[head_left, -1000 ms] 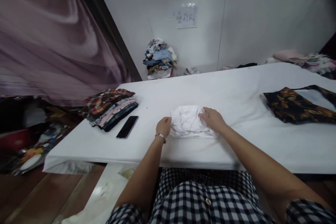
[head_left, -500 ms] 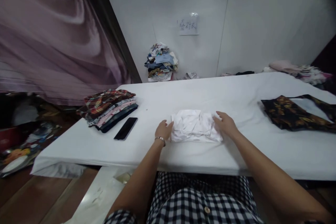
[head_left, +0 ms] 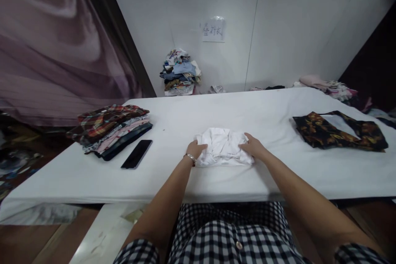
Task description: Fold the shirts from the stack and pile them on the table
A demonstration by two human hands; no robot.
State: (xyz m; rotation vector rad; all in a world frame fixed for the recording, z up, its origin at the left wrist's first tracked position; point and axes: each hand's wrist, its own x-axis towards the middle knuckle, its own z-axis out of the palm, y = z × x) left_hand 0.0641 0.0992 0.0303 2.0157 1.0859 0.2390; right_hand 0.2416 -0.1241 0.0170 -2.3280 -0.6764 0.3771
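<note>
A folded white garment (head_left: 223, 146) lies on the white table (head_left: 216, 111) right in front of me. My left hand (head_left: 194, 149) grips its left edge, fingers curled onto the cloth. My right hand (head_left: 253, 147) holds its right edge in the same way. The garment rests flat between both hands, a little crumpled on top.
A stack of folded clothes (head_left: 108, 130) with a plaid piece on top sits at the left, a black phone (head_left: 136, 154) beside it. A dark floral garment (head_left: 337, 134) lies spread at the right. A pile of clothes (head_left: 181, 71) stands against the far wall.
My right hand slid from the top of the white garment to its right edge; both hands now close in on its sides. The camera view shifted slightly right.
</note>
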